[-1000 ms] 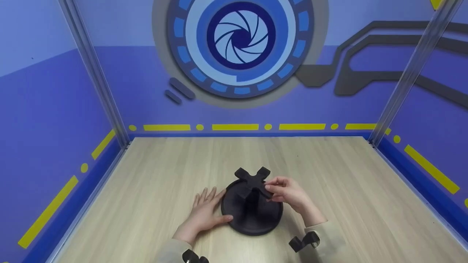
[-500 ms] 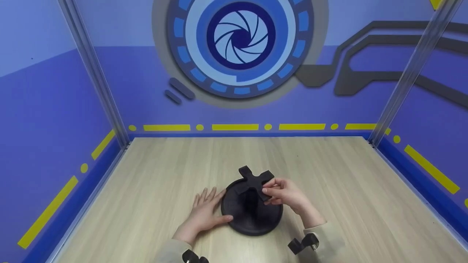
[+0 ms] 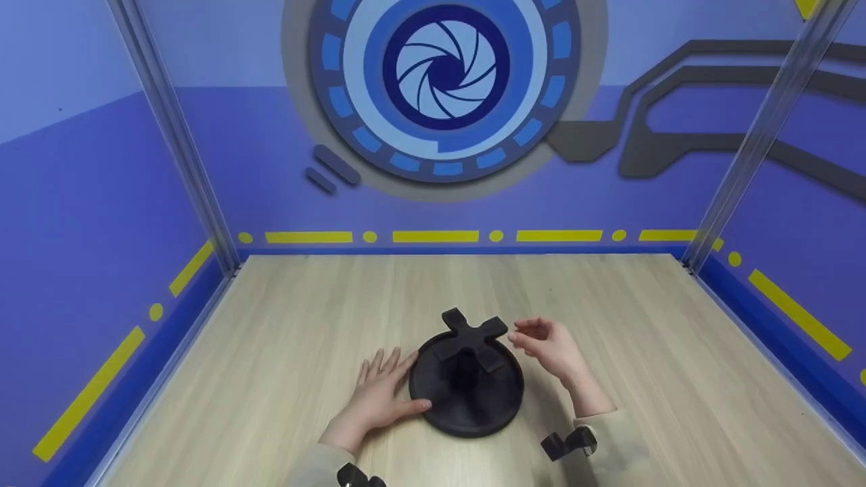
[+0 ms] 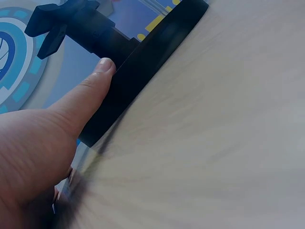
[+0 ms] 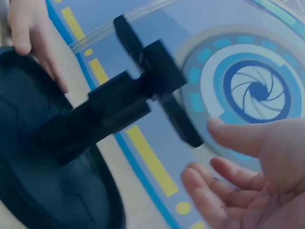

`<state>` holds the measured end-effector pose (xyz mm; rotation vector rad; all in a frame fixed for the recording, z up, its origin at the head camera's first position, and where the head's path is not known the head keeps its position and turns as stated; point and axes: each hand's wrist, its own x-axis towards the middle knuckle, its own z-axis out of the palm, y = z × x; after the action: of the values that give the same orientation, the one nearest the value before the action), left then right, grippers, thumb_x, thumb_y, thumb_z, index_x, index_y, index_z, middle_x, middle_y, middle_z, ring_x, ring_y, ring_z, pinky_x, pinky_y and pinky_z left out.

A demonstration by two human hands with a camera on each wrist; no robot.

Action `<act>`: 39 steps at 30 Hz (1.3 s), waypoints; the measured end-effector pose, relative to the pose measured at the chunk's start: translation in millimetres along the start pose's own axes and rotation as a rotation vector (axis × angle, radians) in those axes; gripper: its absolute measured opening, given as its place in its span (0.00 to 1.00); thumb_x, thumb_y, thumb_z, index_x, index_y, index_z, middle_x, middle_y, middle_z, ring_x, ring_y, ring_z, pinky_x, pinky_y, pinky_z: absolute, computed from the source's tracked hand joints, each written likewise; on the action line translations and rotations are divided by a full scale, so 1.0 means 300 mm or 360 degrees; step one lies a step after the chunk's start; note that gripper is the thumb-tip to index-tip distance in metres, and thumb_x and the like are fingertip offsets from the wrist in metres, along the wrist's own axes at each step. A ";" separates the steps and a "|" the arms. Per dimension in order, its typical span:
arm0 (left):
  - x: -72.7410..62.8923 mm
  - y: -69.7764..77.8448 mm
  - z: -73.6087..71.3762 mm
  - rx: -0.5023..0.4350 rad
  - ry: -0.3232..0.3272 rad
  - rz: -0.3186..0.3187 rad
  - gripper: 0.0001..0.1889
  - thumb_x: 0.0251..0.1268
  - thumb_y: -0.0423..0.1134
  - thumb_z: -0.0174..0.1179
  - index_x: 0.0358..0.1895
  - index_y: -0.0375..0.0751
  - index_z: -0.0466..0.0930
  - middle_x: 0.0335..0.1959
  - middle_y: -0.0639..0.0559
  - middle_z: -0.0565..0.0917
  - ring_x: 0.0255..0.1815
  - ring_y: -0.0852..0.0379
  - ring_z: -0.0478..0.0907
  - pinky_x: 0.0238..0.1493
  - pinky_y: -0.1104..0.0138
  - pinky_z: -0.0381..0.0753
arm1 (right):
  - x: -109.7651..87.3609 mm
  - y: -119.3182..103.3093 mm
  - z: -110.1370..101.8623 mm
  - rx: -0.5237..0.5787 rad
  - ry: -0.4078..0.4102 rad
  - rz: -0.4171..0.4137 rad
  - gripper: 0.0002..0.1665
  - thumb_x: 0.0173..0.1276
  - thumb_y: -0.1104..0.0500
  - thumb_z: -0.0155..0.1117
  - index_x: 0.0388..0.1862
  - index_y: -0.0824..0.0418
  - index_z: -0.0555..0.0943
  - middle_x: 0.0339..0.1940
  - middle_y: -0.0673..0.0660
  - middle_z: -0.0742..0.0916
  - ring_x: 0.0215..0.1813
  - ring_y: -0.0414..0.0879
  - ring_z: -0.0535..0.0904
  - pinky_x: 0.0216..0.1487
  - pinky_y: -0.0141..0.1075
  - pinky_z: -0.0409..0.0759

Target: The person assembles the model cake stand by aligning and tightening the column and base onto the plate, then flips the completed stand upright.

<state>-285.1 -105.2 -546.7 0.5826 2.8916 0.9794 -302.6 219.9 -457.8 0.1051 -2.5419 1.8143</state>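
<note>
A black stand with a round, rimmed base (image 3: pixel 443 414) sits on the table. From its middle rises a thick post (image 5: pixel 119 102), topped by a four-armed cross piece (image 3: pixel 471 333). My left hand (image 3: pixel 379 399) rests against the left side of the base, fingers spread on the tabletop. In the left wrist view its straight thumb (image 4: pixel 86 93) lies at the upper edge of the base (image 4: pixel 152 62). Just right of the cross piece my right hand (image 3: pixel 551 346) hovers with loosely bent fingers, holding nothing. The right wrist view shows a gap between those fingers (image 5: pixel 205 191) and the nearest arm.
The stand occupies the near middle of the wooden table (image 3: pixel 304 304). Blue printed walls (image 3: pixel 433 213) with yellow dashes enclose it at the back and both sides. Metal posts (image 3: pixel 183 142) rise at the back corners. Black mounts (image 3: pixel 570 443) sit at both wrists.
The cross piece has turned clockwise as seen from above, with my right hand pinching one arm. The right hand has since let go and moved right. My left hand and the base stayed put.
</note>
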 end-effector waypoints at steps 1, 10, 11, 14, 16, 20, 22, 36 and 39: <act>0.000 0.001 -0.001 -0.0003 -0.0001 -0.0001 0.52 0.57 0.68 0.68 0.81 0.48 0.60 0.83 0.31 0.55 0.84 0.26 0.42 0.82 0.32 0.36 | 0.006 0.010 0.006 0.0039 -0.0004 -0.0040 0.23 0.71 0.63 0.68 0.60 0.73 0.79 0.53 0.66 0.89 0.50 0.46 0.88 0.49 0.29 0.85; -0.002 0.004 -0.003 -0.0002 -0.0004 -0.0005 0.52 0.57 0.69 0.67 0.81 0.47 0.60 0.83 0.31 0.55 0.84 0.26 0.42 0.82 0.32 0.36 | 0.040 0.078 0.046 0.0286 -0.0312 -0.0379 0.33 0.76 0.65 0.61 0.76 0.71 0.67 0.77 0.70 0.73 0.72 0.41 0.76 0.66 0.22 0.75; -0.001 0.003 -0.003 -0.0005 -0.0004 -0.0004 0.52 0.57 0.68 0.67 0.81 0.48 0.60 0.83 0.31 0.55 0.84 0.26 0.42 0.82 0.32 0.36 | 0.042 0.081 0.048 0.0312 -0.0325 -0.0383 0.33 0.76 0.65 0.61 0.76 0.72 0.66 0.77 0.70 0.73 0.71 0.36 0.76 0.67 0.21 0.74; -0.001 0.004 -0.004 -0.0015 -0.0001 0.0001 0.52 0.57 0.68 0.68 0.81 0.47 0.60 0.83 0.31 0.55 0.84 0.25 0.42 0.82 0.32 0.36 | 0.046 0.088 0.051 0.0372 -0.0357 -0.0405 0.32 0.77 0.66 0.59 0.76 0.74 0.65 0.76 0.73 0.72 0.67 0.26 0.75 0.67 0.21 0.74; -0.001 0.003 -0.003 -0.0017 0.0001 0.0002 0.52 0.57 0.68 0.68 0.81 0.47 0.60 0.82 0.31 0.55 0.84 0.25 0.42 0.82 0.32 0.36 | 0.046 0.090 0.052 0.0398 -0.0361 -0.0409 0.32 0.77 0.66 0.59 0.75 0.76 0.65 0.75 0.75 0.72 0.66 0.25 0.76 0.67 0.22 0.74; -0.002 0.003 -0.003 -0.0021 -0.0007 -0.0009 0.52 0.57 0.68 0.68 0.81 0.49 0.60 0.83 0.32 0.55 0.84 0.26 0.42 0.82 0.32 0.35 | 0.045 0.091 0.048 0.0345 -0.0319 -0.0393 0.31 0.76 0.66 0.60 0.74 0.77 0.67 0.73 0.74 0.75 0.64 0.25 0.77 0.66 0.21 0.75; -0.003 0.003 -0.003 -0.0027 -0.0011 -0.0014 0.52 0.57 0.68 0.68 0.81 0.49 0.60 0.83 0.32 0.55 0.84 0.26 0.41 0.82 0.32 0.35 | 0.046 0.091 0.044 0.0304 -0.0292 -0.0379 0.31 0.75 0.66 0.61 0.73 0.77 0.68 0.71 0.73 0.77 0.63 0.25 0.78 0.65 0.21 0.76; 0.000 0.006 -0.005 -0.0002 -0.0016 -0.0030 0.52 0.57 0.69 0.68 0.81 0.50 0.60 0.83 0.33 0.55 0.85 0.27 0.42 0.82 0.33 0.36 | 0.046 0.098 -0.018 0.0200 -0.0391 -0.0352 0.28 0.69 0.65 0.69 0.66 0.74 0.77 0.67 0.73 0.81 0.56 0.31 0.84 0.58 0.25 0.82; 0.000 0.005 -0.005 -0.0003 -0.0022 -0.0030 0.52 0.57 0.69 0.68 0.81 0.50 0.60 0.83 0.33 0.55 0.85 0.27 0.41 0.82 0.33 0.35 | 0.045 0.100 -0.026 0.0165 -0.0414 -0.0332 0.28 0.68 0.65 0.70 0.66 0.72 0.78 0.66 0.73 0.82 0.55 0.32 0.85 0.56 0.25 0.83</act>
<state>-285.0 -105.0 -544.6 0.5582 2.8784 0.9718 -318.1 236.3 -482.9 0.6224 -2.4760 1.9598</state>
